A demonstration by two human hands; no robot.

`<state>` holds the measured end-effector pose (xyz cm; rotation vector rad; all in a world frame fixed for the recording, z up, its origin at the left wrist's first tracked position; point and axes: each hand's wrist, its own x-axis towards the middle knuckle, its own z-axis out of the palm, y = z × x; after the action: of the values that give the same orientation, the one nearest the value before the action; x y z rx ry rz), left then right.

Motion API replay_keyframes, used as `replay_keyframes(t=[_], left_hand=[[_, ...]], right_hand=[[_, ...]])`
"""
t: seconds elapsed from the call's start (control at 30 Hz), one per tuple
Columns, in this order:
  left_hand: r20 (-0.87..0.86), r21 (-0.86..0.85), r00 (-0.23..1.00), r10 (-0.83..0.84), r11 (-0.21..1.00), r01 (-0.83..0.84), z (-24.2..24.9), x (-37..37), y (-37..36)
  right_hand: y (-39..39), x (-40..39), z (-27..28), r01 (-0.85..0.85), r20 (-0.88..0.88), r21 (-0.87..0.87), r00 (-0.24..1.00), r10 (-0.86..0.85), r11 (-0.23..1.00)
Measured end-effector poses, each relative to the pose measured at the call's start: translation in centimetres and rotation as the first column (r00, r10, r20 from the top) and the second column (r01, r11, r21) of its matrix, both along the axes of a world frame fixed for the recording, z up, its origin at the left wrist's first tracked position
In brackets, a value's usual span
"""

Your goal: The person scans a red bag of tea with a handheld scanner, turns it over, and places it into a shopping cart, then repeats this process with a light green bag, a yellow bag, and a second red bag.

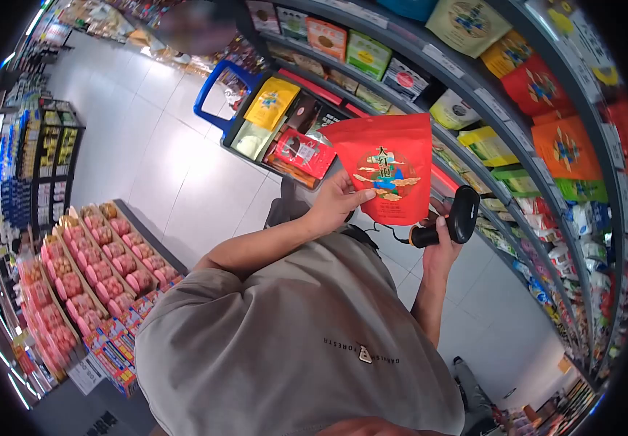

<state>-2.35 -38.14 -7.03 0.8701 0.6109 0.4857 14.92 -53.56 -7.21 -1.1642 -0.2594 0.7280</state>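
Left hand (334, 203) pinching red pouch (387, 168) by its edge, raised before shelves (517, 123); right hand (439, 243) closed around scanner (453, 221) just beside pouch. Scanning appears underway; cart (285, 123) beyond already holds packets.

Shop, grocery kind. Long curved grey metal shelves (525, 138) packed with bright red, orange, yellow, green foil snack bags, price strips along edges. Blue-handled shopping cart (221, 94) full of packets in aisle. Low display crates of pink-wrapped goods (103, 269) on pale tiled floor (147, 152). Further dark product racks (52, 167) beyond.
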Motion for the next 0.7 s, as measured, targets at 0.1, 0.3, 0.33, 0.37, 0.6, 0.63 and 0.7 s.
replay_keyframes(t=[0.1, 0.3, 0.33, 0.37, 0.6, 0.63, 0.7], left_hand=[[-0.035, -0.066, 0.997, 0.062, 0.996, -0.064, 0.3, -1.3, 0.4], [0.015, -0.074, 0.986, 0.164, 0.984, -0.163, -0.2, -3.1, 1.1], [-0.036, 0.004, 0.994, 0.107, 0.994, -0.107, -0.5, -3.7, 1.3], [-0.031, 0.001, 0.994, 0.103, 0.995, -0.103, -0.8, -4.2, 1.6], [0.025, -0.043, 0.995, 0.1, 0.994, -0.099, -0.7, -8.3, 2.6], [0.028, -0.045, 0.994, 0.11, 0.993, -0.109, -0.4, -8.9, 2.7], [0.024, -0.039, 0.997, 0.077, 0.996, -0.076, -0.8, -10.3, 3.2]], right_hand=[[1.0, -1.0, 0.4, -0.122, -0.021, -0.041, 0.992, 0.121, 0.992], [2.8, -5.4, -0.8, 0.019, 0.115, -0.202, 0.993, 0.005, 0.979], [3.4, -6.6, 0.0, 0.069, 0.106, -0.208, 0.993, -0.047, 0.976], [3.4, -7.2, -0.3, 0.073, 0.112, -0.21, 0.992, -0.05, 0.975], [4.7, -12.7, 0.5, 0.087, -0.01, -0.2, 0.996, -0.091, 0.976], [5.0, -13.5, 0.7, 0.106, -0.007, -0.194, 0.994, -0.11, 0.975], [5.5, -15.1, 0.9, 0.133, 0.001, -0.204, 0.991, -0.136, 0.97]])
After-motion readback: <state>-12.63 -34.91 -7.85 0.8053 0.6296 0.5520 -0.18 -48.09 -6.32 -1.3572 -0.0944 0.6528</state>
